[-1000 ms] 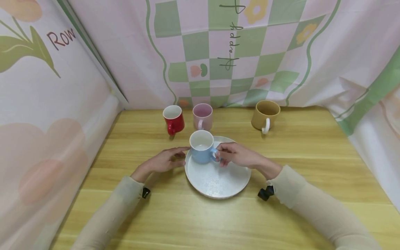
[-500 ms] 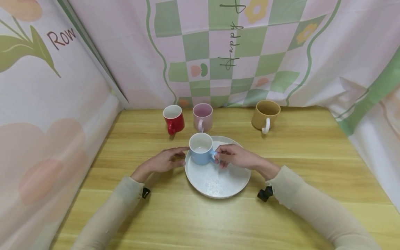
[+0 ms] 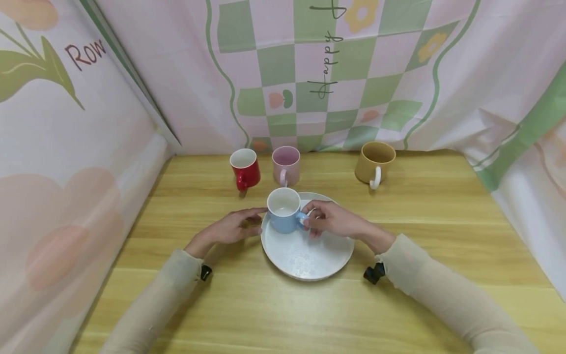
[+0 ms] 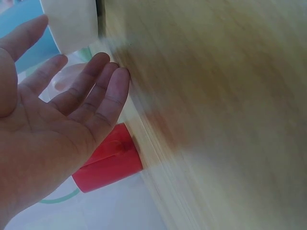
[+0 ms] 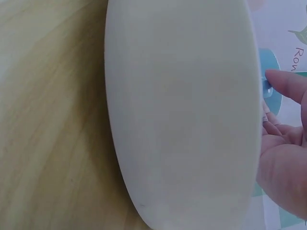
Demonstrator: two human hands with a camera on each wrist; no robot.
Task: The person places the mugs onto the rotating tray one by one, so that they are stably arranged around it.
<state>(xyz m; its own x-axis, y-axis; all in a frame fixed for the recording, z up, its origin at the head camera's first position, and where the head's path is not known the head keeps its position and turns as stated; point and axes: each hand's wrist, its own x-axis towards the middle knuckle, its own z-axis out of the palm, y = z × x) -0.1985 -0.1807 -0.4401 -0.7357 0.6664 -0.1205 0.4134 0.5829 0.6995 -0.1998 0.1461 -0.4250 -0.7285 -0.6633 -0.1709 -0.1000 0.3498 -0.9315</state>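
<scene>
Left hand (image 3: 230, 227) bare; slim fingers (image 4: 115, 91), joint and palm creases clear in the left wrist view. Right hand (image 3: 333, 220) bare too; rounded thumb base. Nail detail too small to tell.

Back from the left fingers, past the wrist: left sleeve (image 3: 152, 302), long, plain beige, cuff edge gathered. Back from the right fingers: right sleeve (image 3: 446, 287), same beige, cuff crumpled, soft folds farther up the arm.

Between fingers and sleeve, on the inner side of each wrist: left wrist camera (image 3: 206, 272), small, black, angular; right wrist camera (image 3: 374, 273), black, blocky, showing more of its body. Markings on either indistinct.
</scene>
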